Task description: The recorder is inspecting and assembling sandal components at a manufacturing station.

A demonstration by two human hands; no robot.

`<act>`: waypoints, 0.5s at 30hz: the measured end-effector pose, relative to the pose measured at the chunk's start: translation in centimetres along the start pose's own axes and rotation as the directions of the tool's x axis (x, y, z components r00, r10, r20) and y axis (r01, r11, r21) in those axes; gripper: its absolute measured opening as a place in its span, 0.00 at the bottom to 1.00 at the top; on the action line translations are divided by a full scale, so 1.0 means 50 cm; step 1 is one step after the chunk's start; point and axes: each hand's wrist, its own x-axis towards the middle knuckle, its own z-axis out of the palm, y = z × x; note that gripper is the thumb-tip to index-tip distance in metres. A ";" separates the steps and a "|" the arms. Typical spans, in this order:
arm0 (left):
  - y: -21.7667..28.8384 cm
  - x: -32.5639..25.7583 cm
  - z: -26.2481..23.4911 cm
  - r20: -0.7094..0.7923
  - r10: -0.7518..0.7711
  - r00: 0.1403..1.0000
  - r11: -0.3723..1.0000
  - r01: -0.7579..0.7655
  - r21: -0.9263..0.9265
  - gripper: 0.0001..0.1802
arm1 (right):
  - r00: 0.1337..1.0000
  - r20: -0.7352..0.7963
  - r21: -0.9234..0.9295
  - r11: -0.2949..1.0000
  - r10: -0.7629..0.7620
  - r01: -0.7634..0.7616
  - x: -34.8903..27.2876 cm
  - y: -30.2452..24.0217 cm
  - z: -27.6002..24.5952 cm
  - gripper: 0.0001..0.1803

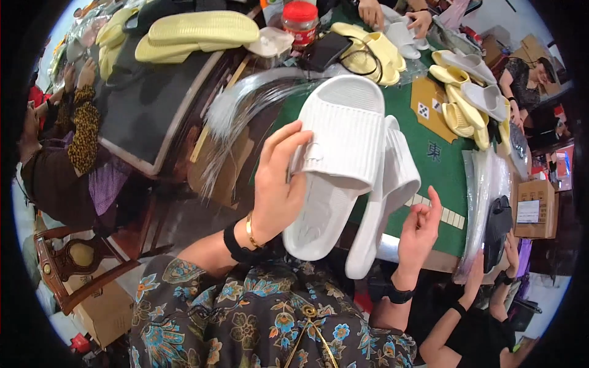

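My left hand [281,184] grips a white slide slipper [343,141] by the left side of its ribbed strap, fingers on the outside and thumb near the strap's opening. That slipper is raised with its toe pointing away from me. A second white slipper [392,178] leans tilted on edge just to its right, close against it; what supports it is hidden. My right hand [421,230] is right of the second slipper, apart from it, with the index finger raised, the other fingers partly bent and nothing in it.
Beyond lie a green table [429,165], a bundle of clear plastic strips [245,98], yellow slippers [374,55], a red-lidded jar [299,24] and a black phone-like object [325,50]. Plastic sleeves [481,202] line the right edge. Several people work around; a co-worker's hands hold a black slipper [498,233].
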 end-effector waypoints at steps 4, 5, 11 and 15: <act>-0.070 -0.015 0.025 0.134 -0.044 0.990 0.982 0.018 0.190 0.33 | 0.983 0.173 -0.244 0.965 -0.053 0.095 -0.005 0.043 0.069 0.26; -0.094 -0.021 0.032 0.132 -0.090 0.987 0.977 0.062 0.205 0.34 | 0.970 0.241 -0.301 0.949 -0.018 0.092 -0.002 0.056 0.090 0.22; -0.158 -0.061 0.037 0.135 -0.091 0.987 0.966 0.054 0.254 0.37 | 0.969 0.222 0.147 0.978 0.111 -0.146 -0.015 0.051 0.114 0.27; -0.142 -0.058 0.031 0.114 -0.117 0.987 0.965 0.086 0.248 0.37 | 0.939 0.214 -0.296 0.898 -0.271 0.326 0.006 0.046 0.149 0.33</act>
